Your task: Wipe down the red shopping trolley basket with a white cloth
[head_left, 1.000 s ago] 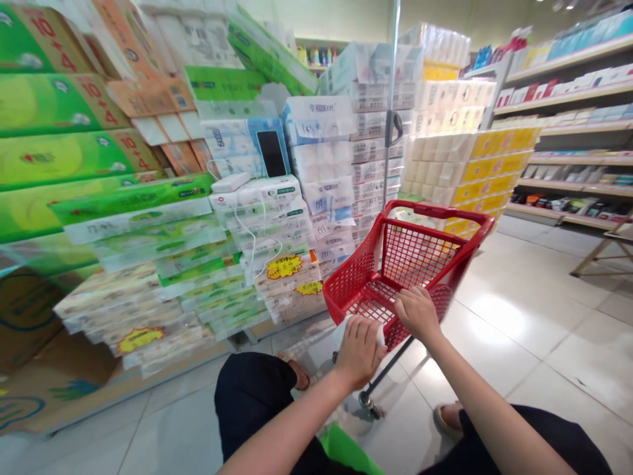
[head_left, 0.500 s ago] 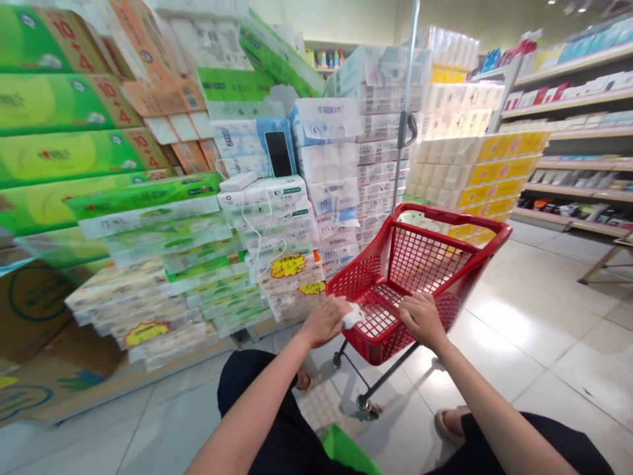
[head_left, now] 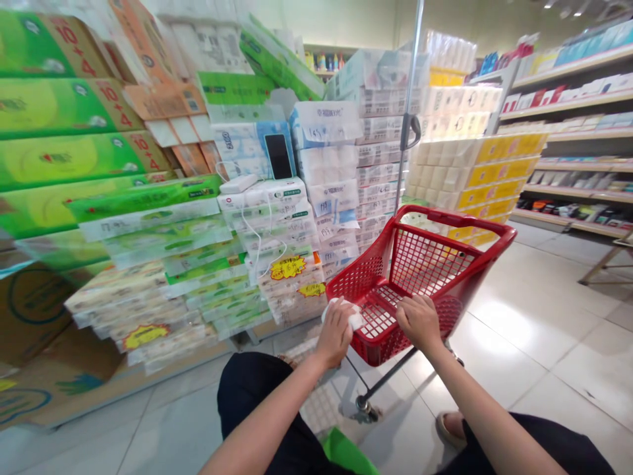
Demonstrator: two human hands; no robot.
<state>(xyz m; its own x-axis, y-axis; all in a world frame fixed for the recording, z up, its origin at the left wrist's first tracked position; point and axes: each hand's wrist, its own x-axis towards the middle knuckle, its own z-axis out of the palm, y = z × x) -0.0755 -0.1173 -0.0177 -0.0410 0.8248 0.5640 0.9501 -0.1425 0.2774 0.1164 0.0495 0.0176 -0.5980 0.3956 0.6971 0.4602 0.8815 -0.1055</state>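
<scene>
Basket point(head_left: 429, 258): open top, reachable from above. Right side: open floor point(head_left: 514, 330). Obstacles: stacked packs point(head_left: 339, 198) beyond, to the left; tall pole point(head_left: 412, 86) behind far-left corner.

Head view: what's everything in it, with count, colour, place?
shopping cart: one, red, centre right
wipe: one, white, at shopping cart's edge
tissue packs: many, multicoloured, left and centre
smartphone: one, dark, atop central tissue packs
price tags: several, yellow, on tissue packs
cardboard: count unclear, brown, lower left
shelves: several, pale, right
floor tiles: many, pale, below
unclear object: one, green, bottom
legs: two, dark trousers, bottom
left hand: one, bare, on wipe
right hand: one, bare, on shopping cart
</scene>
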